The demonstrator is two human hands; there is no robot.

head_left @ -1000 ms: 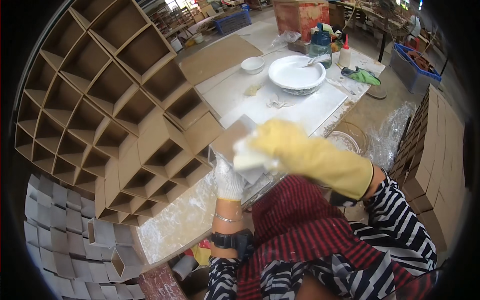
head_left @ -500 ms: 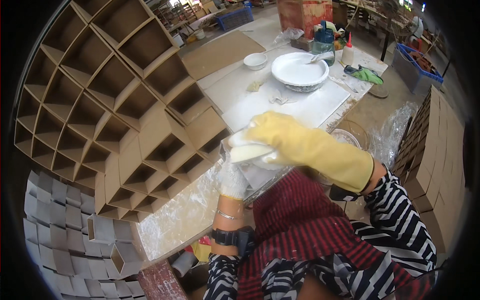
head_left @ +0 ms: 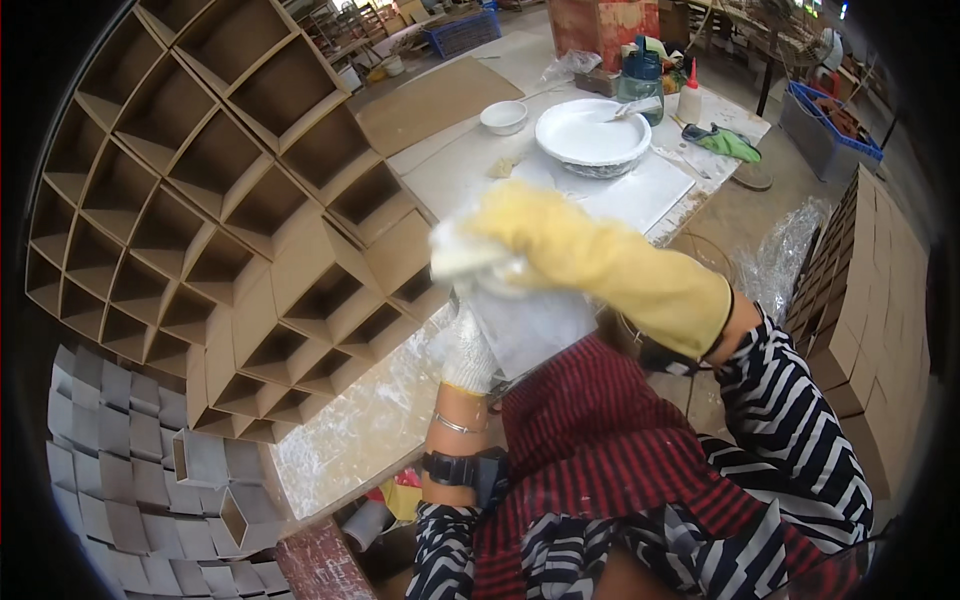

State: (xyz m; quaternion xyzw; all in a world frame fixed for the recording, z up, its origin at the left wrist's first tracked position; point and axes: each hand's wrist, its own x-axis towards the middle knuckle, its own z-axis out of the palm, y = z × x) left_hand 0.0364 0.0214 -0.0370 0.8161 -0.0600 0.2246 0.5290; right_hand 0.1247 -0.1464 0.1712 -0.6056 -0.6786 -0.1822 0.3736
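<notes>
The right hand (head_left: 515,235), gloved in yellow, grips a white block (head_left: 462,258) (blurred here) over the far end of a whitened piece (head_left: 537,325). The white-gloved left hand (head_left: 468,352) holds that piece at the desk's (head_left: 350,440) near edge, its fingers mostly hidden.

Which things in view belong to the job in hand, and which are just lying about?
Likely part of the job:
- white pad, blurred, in the yellow-gloved right hand
- white-faced piece, held by the white-gloved left hand
- basin of white liquid
- brown boxes, perhaps

Apparently lying about:
- red-tipped bottle
- brown flat sheet
- clear plastic wrap
</notes>
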